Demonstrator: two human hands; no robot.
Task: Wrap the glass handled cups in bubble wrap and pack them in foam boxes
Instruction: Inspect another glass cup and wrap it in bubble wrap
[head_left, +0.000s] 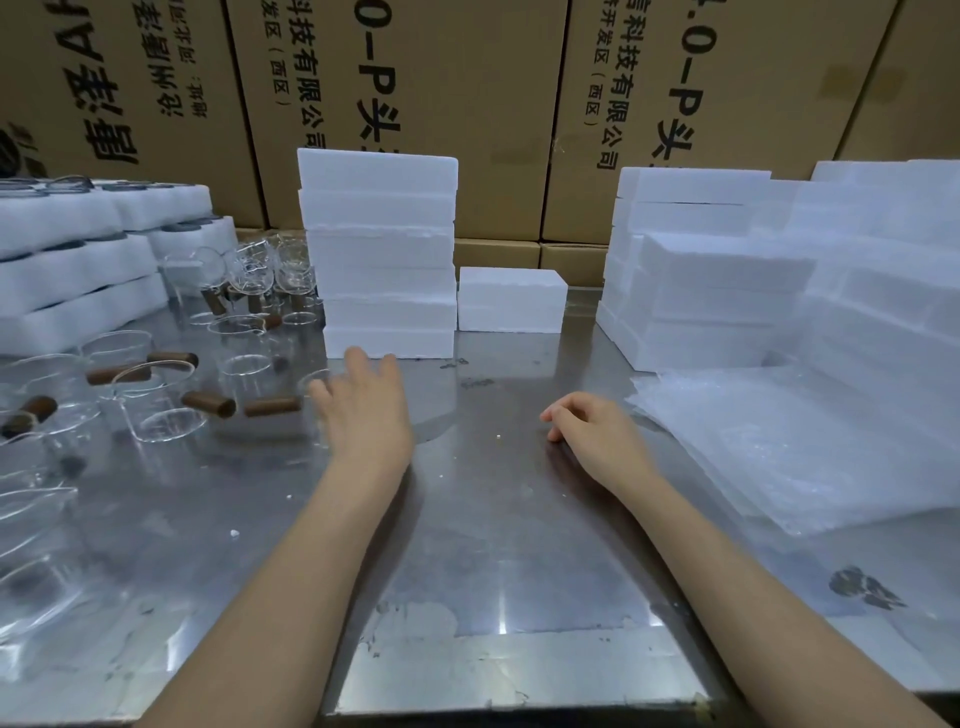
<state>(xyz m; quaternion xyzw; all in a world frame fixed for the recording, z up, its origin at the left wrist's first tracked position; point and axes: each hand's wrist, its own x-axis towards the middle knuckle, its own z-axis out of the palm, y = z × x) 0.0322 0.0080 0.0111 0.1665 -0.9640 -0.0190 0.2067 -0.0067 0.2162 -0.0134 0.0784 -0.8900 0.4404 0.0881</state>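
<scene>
Steel surface (498, 519) crowded at its left edge with glass cups (156, 410): the left hand (363, 410), fingers spread and empty, could topple neighbours, while the right hand (597, 436) rests loosely curled, empty.

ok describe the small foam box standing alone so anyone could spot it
Start at the tall stack of white foam boxes at the back centre of the steel table. Right beside its base stands a single low white foam box, unstacked.
</scene>
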